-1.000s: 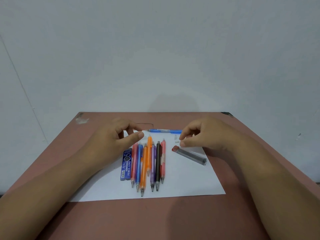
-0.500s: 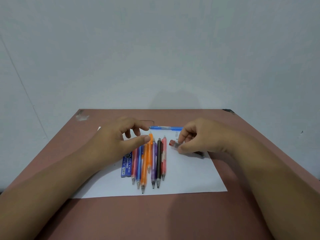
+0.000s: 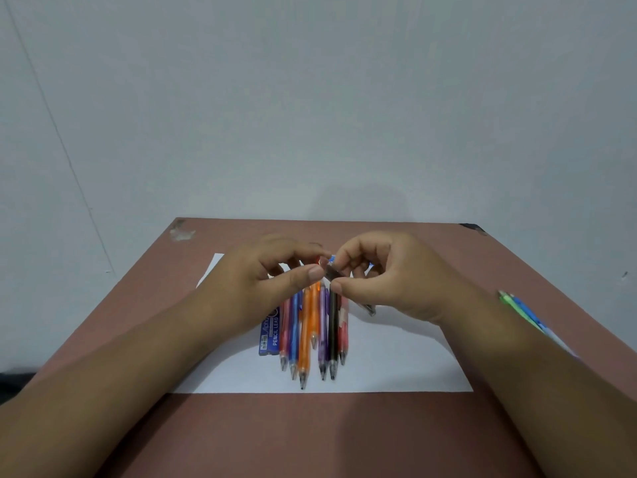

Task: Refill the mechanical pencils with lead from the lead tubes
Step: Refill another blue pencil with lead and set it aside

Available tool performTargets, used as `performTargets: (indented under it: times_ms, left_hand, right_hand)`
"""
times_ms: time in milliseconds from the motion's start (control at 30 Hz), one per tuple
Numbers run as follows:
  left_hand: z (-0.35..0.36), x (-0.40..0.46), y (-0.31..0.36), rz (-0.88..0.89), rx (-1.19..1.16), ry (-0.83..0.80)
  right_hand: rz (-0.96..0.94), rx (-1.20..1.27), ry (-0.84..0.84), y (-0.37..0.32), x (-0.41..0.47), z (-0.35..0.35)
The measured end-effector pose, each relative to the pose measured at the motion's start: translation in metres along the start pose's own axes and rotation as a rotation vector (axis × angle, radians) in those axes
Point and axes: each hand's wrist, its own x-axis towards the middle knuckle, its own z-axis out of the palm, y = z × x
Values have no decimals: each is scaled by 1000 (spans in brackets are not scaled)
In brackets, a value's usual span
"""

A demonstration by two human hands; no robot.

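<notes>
My right hand (image 3: 386,281) holds a dark grey lead tube (image 3: 368,308) raised above the pencils, its lower end poking out below the palm. My left hand (image 3: 262,284) pinches the tube's red-capped upper end (image 3: 322,263) between thumb and forefinger. Several mechanical pencils (image 3: 305,336) in red, blue, orange, purple, black and pink lie side by side on the white paper (image 3: 396,367), tips toward me. A flat blue lead tube labelled PENCIL LEAD (image 3: 270,334) lies at their left. A blue pencil (image 3: 332,258) at the paper's far edge is mostly hidden behind my fingers.
The paper lies on a reddish-brown table (image 3: 310,436) set against a pale wall. Green and blue pencils (image 3: 520,307) lie on the table beyond my right forearm. A scuffed patch (image 3: 182,232) marks the far left corner.
My right hand picked the grey lead tube up off the paper and brought it to the middle. My left hand moved right and took hold of its capped end.
</notes>
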Motion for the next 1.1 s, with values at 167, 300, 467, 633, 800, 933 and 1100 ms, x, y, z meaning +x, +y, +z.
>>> performTargets:
  times_ms: [167, 300, 467, 633, 800, 933, 1100]
  left_hand:
    - [-3, 0, 9, -11, -46, -8]
    - [-5, -1, 16, -36, -95, 3]
    - [-4, 0, 17, -120, -113, 60]
    - [-3, -1, 21, -169, -226, 74]
    - [1, 1, 18, -259, -407, 117]
    - [4, 1, 19, -309, -504, 118]
    - [4, 3, 19, -421, -767, 68]
  right_hand:
    - [-13, 62, -6, -2, -1, 1]
    - [-5, 90, -14, -5, -2, 2]
    - [-4, 66, -32, -5, -2, 4]
    - [-38, -100, -30, -3, -2, 3]
    - [-199, -363, 133, 0, 2, 3]
    - [-255, -432, 204, 6, 5, 5]
    - [-257, -489, 258, 7, 7, 7]
